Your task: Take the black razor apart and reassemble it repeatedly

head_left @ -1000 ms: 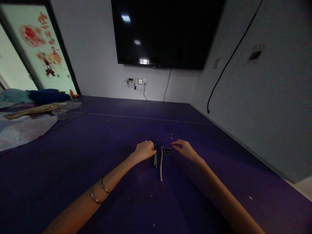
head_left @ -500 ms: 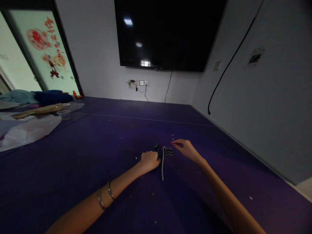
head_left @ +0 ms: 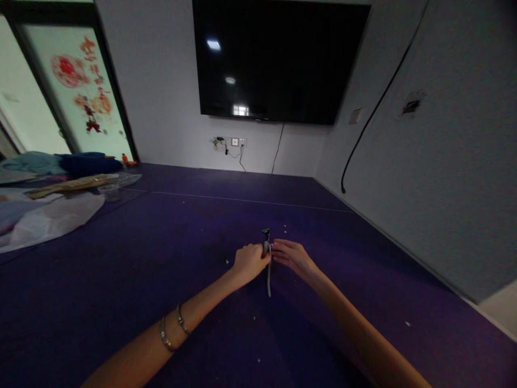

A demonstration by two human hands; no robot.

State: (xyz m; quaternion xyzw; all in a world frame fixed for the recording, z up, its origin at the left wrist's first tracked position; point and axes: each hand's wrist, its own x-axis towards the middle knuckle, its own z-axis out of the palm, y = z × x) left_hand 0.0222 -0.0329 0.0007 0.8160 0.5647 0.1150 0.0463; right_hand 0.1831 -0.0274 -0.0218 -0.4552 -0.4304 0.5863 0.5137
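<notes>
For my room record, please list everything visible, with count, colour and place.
Television: one, black, far wall
Sockets: one row, whitish, below television
Thin cords: several, dark, far wall
Thick cable: one, black, right wall
Wall plate: one, pale, right wall
Wall opening: one, dark, right wall
Glass door: one, greenish, red-decorated, left
Cloths: at least two, blue shades, left
Flat item: one, tan, left
Plastic sheeting: count unclear, whitish, left
Small item: one, orange, near door
Surface: one, purple, foreground
Specks: several, white, on surface
Strip: one, pale, centre
Razor-like tool: one, dark, centre
Bracelets: two, silvery, left forearm
Left hand: one, bare, around tool
Right hand: one, bare, beside strip
</notes>
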